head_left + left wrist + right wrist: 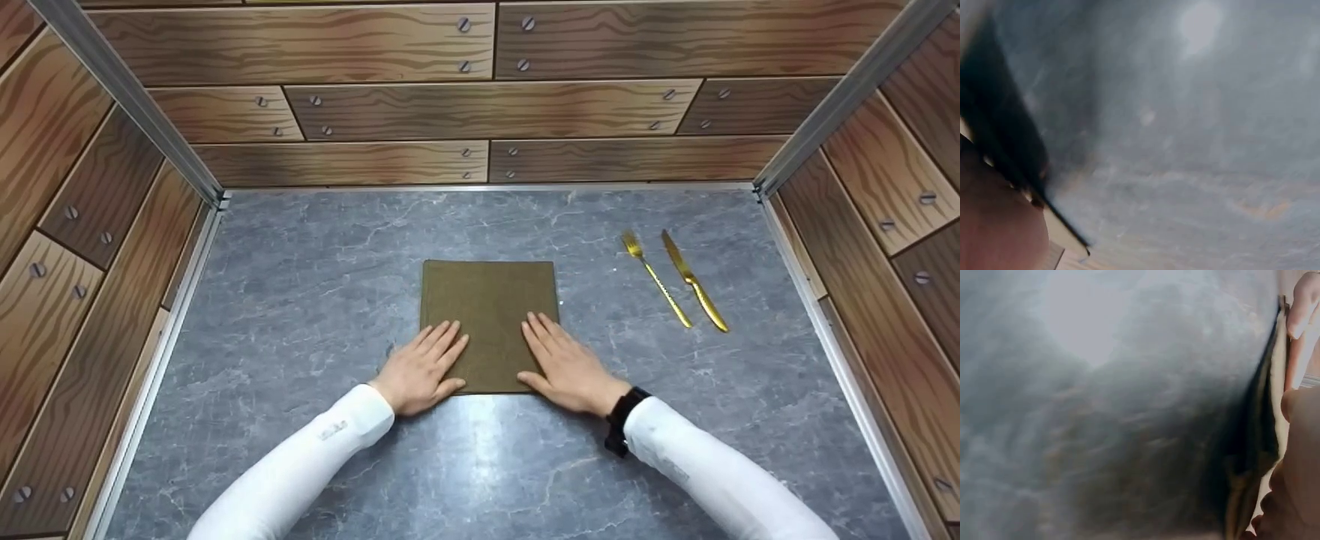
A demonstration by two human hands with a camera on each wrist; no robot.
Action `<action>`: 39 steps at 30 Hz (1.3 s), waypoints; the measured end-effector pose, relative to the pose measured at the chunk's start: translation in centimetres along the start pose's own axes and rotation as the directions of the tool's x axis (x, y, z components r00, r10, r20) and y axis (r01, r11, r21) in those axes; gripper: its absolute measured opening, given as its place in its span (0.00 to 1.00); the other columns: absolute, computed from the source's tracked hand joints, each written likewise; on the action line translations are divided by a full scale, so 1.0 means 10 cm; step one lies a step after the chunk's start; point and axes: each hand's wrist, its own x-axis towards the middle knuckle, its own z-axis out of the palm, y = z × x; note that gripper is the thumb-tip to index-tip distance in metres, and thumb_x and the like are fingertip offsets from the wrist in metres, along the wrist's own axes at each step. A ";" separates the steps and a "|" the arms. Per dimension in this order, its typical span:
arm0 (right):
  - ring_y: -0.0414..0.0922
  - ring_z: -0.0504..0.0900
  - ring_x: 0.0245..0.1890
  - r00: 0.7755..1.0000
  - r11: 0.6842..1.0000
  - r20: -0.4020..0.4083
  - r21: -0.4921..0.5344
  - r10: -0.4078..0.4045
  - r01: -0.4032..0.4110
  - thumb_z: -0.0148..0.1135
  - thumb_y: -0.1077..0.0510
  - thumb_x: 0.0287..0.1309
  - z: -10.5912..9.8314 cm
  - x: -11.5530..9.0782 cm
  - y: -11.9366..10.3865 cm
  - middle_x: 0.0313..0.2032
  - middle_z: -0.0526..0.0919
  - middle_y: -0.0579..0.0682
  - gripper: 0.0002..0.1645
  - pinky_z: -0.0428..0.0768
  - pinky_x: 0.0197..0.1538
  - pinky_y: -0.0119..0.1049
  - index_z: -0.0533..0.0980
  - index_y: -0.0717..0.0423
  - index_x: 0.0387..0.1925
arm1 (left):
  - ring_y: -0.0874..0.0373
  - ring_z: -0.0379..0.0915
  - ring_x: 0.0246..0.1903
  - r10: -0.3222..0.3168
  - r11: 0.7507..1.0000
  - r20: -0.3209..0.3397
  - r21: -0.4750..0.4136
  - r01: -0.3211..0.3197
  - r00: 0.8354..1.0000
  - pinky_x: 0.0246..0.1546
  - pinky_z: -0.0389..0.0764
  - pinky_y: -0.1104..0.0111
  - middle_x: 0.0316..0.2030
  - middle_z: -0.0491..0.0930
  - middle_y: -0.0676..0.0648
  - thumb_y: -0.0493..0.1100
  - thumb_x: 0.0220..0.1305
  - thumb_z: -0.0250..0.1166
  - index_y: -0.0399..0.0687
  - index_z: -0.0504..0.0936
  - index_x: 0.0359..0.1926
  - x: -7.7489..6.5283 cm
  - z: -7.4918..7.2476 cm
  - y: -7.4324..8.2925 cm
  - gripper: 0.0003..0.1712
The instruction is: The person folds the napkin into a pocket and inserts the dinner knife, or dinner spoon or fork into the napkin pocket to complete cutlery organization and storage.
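Observation:
A square of folded olive-brown cloth (491,300) lies flat on the grey marbled tabletop, in the middle of the head view. My left hand (424,367) rests on its lower left side, fingers straight and thumb at the near corner. Across from it, my right hand (570,367) rests with straight fingers on the lower right side. The right wrist view shows layered edges of the cloth (1275,399) beside the right hand (1303,461). In the left wrist view, part of the left hand (999,219) appears at the lower left corner; the palms' undersides are hidden.
To the right of the cloth lie a gold fork (656,281) and a gold knife (694,281), side by side. Wood-patterned walls (491,109) with metal edge strips enclose the tabletop (300,262) at the back, left and right. The right wrist wears a black watch (622,420).

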 end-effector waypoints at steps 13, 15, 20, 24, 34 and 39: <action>0.57 0.41 0.80 1.000 0.999 -0.016 -0.037 -0.013 0.013 0.40 0.33 0.77 0.09 -0.10 0.07 0.81 0.43 0.60 0.49 0.48 0.78 0.51 0.46 0.63 0.80 | 0.46 0.39 0.79 0.023 0.998 0.023 -0.058 -0.022 0.999 0.78 0.44 0.54 0.80 0.45 0.40 0.69 0.79 0.34 0.46 0.51 0.82 0.06 -0.03 -0.01 0.44; 0.57 0.43 0.80 1.000 0.999 -0.011 -0.050 -0.010 0.010 0.40 0.33 0.77 0.03 -0.12 0.02 0.80 0.45 0.61 0.48 0.48 0.78 0.51 0.48 0.64 0.80 | 0.43 0.44 0.78 0.024 0.996 0.025 -0.083 -0.022 0.999 0.77 0.47 0.52 0.80 0.49 0.39 0.67 0.79 0.37 0.45 0.54 0.81 0.10 -0.13 -0.03 0.43; 0.58 0.46 0.79 1.000 0.997 -0.004 -0.076 0.004 -0.004 0.39 0.35 0.79 -0.14 -0.23 -0.18 0.78 0.52 0.63 0.45 0.48 0.78 0.52 0.57 0.67 0.77 | 0.42 0.46 0.77 -0.030 0.997 0.016 -0.074 0.031 0.999 0.76 0.48 0.49 0.79 0.52 0.39 0.65 0.80 0.39 0.43 0.55 0.80 0.27 -0.36 -0.20 0.41; 0.62 0.58 0.75 0.999 0.998 -0.024 -0.050 0.031 -0.032 0.42 0.39 0.79 -0.23 -0.38 -0.35 0.73 0.64 0.65 0.41 0.56 0.76 0.56 0.66 0.70 0.71 | 0.43 0.45 0.78 -0.105 0.992 0.000 -0.070 0.104 0.995 0.77 0.47 0.48 0.79 0.51 0.40 0.63 0.81 0.39 0.41 0.55 0.80 0.46 -0.46 -0.36 0.41; 0.60 0.74 0.62 0.997 0.998 -0.045 -0.028 0.061 -0.063 0.51 0.47 0.77 -0.13 -0.60 -0.43 0.62 0.75 0.63 0.31 0.73 0.62 0.57 0.74 0.70 0.64 | 0.47 0.42 0.79 -0.286 0.951 0.050 -0.109 0.290 0.957 0.77 0.43 0.48 0.80 0.49 0.42 0.65 0.80 0.38 0.44 0.55 0.81 0.70 -0.40 -0.54 0.41; 0.59 0.75 0.61 0.997 0.997 -0.069 -0.068 0.043 -0.048 0.52 0.48 0.77 -0.10 -0.62 -0.38 0.63 0.76 0.61 0.30 0.71 0.65 0.58 0.74 0.67 0.65 | 0.47 0.44 0.79 -0.307 0.948 0.072 -0.072 0.311 0.949 0.77 0.44 0.47 0.80 0.51 0.43 0.66 0.80 0.38 0.45 0.56 0.80 0.68 -0.41 -0.54 0.41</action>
